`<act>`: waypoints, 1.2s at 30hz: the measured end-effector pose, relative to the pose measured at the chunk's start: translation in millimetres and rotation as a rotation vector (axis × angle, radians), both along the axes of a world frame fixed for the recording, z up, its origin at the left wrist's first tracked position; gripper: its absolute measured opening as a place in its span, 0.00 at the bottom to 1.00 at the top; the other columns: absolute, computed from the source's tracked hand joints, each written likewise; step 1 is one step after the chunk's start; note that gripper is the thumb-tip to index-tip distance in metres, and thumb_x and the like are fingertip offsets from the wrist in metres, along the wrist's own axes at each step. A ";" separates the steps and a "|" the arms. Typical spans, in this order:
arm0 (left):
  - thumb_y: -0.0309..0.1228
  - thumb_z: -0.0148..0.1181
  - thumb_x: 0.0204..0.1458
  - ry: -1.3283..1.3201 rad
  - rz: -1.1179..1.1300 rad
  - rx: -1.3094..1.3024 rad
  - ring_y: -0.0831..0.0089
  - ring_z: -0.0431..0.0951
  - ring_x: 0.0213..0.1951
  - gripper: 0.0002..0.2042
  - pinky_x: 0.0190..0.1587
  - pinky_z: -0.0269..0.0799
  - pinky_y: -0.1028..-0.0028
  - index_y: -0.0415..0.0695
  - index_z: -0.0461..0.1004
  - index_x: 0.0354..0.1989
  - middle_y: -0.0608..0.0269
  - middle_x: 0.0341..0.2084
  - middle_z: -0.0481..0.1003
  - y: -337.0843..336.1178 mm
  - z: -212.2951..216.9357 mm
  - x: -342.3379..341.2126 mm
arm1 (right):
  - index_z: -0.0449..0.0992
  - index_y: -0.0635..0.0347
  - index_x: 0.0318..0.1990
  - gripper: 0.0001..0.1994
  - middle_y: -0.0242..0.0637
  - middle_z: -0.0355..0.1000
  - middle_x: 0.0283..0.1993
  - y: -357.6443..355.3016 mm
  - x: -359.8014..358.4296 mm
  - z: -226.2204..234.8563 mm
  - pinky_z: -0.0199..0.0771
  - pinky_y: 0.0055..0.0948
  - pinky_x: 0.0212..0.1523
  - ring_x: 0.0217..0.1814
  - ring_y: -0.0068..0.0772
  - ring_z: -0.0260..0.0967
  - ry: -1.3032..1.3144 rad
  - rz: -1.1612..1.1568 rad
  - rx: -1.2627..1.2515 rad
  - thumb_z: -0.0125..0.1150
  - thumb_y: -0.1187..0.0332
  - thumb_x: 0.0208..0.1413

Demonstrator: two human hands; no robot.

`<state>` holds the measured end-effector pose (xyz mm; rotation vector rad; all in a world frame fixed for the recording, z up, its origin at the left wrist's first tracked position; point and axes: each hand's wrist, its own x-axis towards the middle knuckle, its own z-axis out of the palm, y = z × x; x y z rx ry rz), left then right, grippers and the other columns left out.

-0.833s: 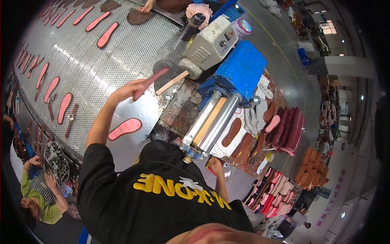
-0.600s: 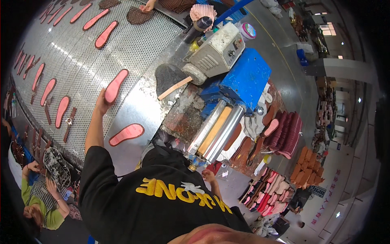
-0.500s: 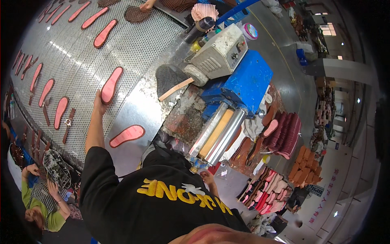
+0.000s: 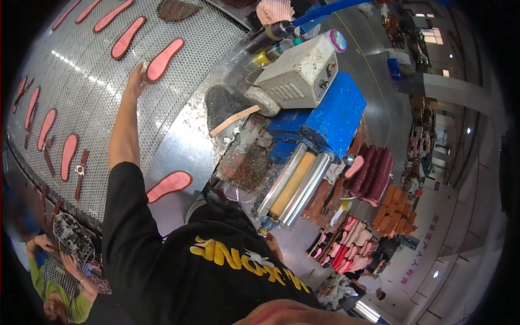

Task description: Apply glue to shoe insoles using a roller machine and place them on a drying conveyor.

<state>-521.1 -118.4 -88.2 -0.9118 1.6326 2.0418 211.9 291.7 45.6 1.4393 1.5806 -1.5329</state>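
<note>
While the left hand [image 4: 135, 81] reaches out, fingers spread flat touching pink insole [image 4: 164, 59], perforated metal belt [image 4: 92, 92], right hand hidden.

Pink insoles [image 4: 164, 59] on silver perforated belt [image 4: 81, 81]; blue machine [image 4: 333, 116].

Bright indoor light, glare streaks on the perforated metal table [image 4: 92, 81], heavy fisheye bending, black corners, mostly sharp.

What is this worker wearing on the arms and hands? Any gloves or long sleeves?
No gloves: the left hand is bare, and so is the forearm. A short black sleeve covers the upper arm, part of a black T-shirt with yellow lettering and a small white mark. The right hand barely shows past the shirt.
</note>
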 end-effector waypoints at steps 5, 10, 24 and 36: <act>0.41 0.57 0.45 0.297 -0.329 -0.363 0.65 0.70 0.43 0.25 0.46 0.65 0.68 0.44 0.66 0.52 0.55 0.44 0.70 -21.6 -6.8 41.3 | 0.68 0.60 0.34 0.11 0.22 0.57 0.24 2.3 -7.1 -16.7 0.53 0.20 0.20 0.22 0.17 0.54 0.028 0.018 0.096 0.45 0.80 0.41; 0.35 0.64 0.36 0.406 -0.823 -0.606 0.59 0.69 0.46 0.31 0.50 0.63 0.66 0.42 0.63 0.53 0.48 0.45 0.68 -29.9 15.1 221.4 | 0.71 0.61 0.33 0.08 0.25 0.64 0.23 27.8 -13.6 -37.2 0.62 0.21 0.24 0.26 0.20 0.62 0.224 0.228 0.088 0.50 0.73 0.43; 0.27 0.65 0.32 0.520 -0.973 -1.160 0.59 0.59 0.56 0.37 0.56 0.54 0.60 0.50 0.58 0.56 0.58 0.52 0.60 -30.4 86.1 420.6 | 0.75 0.68 0.29 0.11 0.34 0.73 0.25 82.3 -47.7 -50.7 0.67 0.25 0.22 0.23 0.25 0.69 0.285 0.308 0.047 0.59 0.66 0.48; 0.26 0.59 0.38 0.158 -0.645 -1.490 0.55 0.67 0.47 0.21 0.46 0.64 0.58 0.47 0.67 0.46 0.56 0.42 0.68 -202.9 65.2 364.1 | 0.72 0.63 0.26 0.08 0.41 0.70 0.25 87.9 -28.1 -59.0 0.66 0.30 0.24 0.26 0.33 0.69 0.045 0.578 0.136 0.55 0.66 0.46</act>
